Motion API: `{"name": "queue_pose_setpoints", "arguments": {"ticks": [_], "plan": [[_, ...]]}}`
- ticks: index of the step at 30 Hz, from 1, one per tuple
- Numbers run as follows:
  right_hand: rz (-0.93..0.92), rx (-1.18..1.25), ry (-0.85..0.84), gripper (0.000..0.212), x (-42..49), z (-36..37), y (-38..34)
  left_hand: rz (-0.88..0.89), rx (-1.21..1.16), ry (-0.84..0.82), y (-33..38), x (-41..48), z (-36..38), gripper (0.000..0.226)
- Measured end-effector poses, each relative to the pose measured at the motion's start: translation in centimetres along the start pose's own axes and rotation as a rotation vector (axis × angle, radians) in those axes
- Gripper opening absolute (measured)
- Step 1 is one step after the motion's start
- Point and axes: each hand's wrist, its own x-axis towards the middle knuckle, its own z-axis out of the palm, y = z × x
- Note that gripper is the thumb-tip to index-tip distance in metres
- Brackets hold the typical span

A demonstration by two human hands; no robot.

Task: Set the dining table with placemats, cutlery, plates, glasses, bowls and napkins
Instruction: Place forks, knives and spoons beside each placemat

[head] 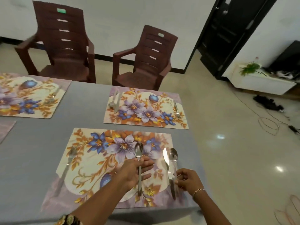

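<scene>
Grey surface (87, 103), four floral mats in sight. No plates, glasses, bowls or napkins visible. Judged early: cutlery stage.

Far left: far-left placemat (24, 96), far fork (52, 97) near its right edge, blurred. Below it, a sliver of another mat at the frame edge.

Near placemat (90, 172) lying close to the near edge of the surface. Near fork (69, 164) along its left side, tines pointing away.

Centre: left grip (133, 174) over the middle of the near placemat, grasping spare spoon (139, 151) about mid-handle, bowl pointing away.

Beyond: opposite placemat (142, 101) already dressed, spoon-and-knife pair (115, 101) on its left, opposite fork (177, 109) on its right.

Right side of near placemat: knife (167, 159) and laid spoon (173, 155) side by side, close together, spoon outermost. Right grip (188, 179) at their handles, fingertips curled in against them. Pinching or only nudging: cannot tell.

Step in hand, as judged: squaring knife and laid spoon.
- Slide from the handle ends rather than lift.
- Keep both parallel to the mat's right edge.
- Bring handle ends level with the near fork's.
- Hold a narrow, even gap between the two.
- Leave the middle free for a plate.
- Keep the spare spoon raised clear meanwhile, presumably bound for a setting still short of one.
</scene>
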Motion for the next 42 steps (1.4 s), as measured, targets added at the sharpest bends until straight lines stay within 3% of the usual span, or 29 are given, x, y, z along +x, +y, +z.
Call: {"name": "queue_pose_setpoints", "arguments": {"ticks": [12, 17, 20, 23, 25, 28, 32, 37, 42], "plan": [[0.056, -0.138, 0.047, 0.026, 2.1, 0.5, 1.5, -0.017, 0.058, 0.047, -1.1, -0.9, 0.1, 0.021], [0.026, -0.360, 0.075, 0.026, 2.0, 0.5, 1.5, -0.024, 0.046, 0.039, -1.5, -1.1, 0.0, 0.021], [-0.019, -0.479, 0.122, 0.021, 1.5, 0.5, 0.8, -0.006, 0.033, 0.059, -1.5, -1.1, -0.3, 0.024], [-0.161, -0.414, 0.171, 0.018, 0.6, 1.7, -1.3, 0.022, 0.002, 0.084, -1.3, -1.4, -0.8, 0.026], [-0.248, -0.261, 0.060, 0.025, -0.3, 3.6, -3.6, 0.044, -0.017, 0.098, -1.2, -2.0, -1.5, 0.026], [-0.309, -0.059, -0.215, 0.009, -1.9, 7.4, -7.2, 0.098, -0.050, 0.139, -0.6, -3.6, -2.9, 0.028], [-0.412, -0.044, -0.542, 0.010, -3.7, 13.1, -11.1, 0.202, -0.153, 0.251, -0.3, -6.4, -6.3, 0.030], [-0.428, -0.069, -0.723, 0.015, -5.7, 20.4, -15.1, 0.310, -0.242, 0.326, 0.8, -10.2, -12.5, 0.024], [-0.394, -0.038, -0.815, 0.019, -7.5, 28.4, -19.3, 0.424, -0.151, 0.425, 2.8, -12.8, -20.5, 0.028]]}}
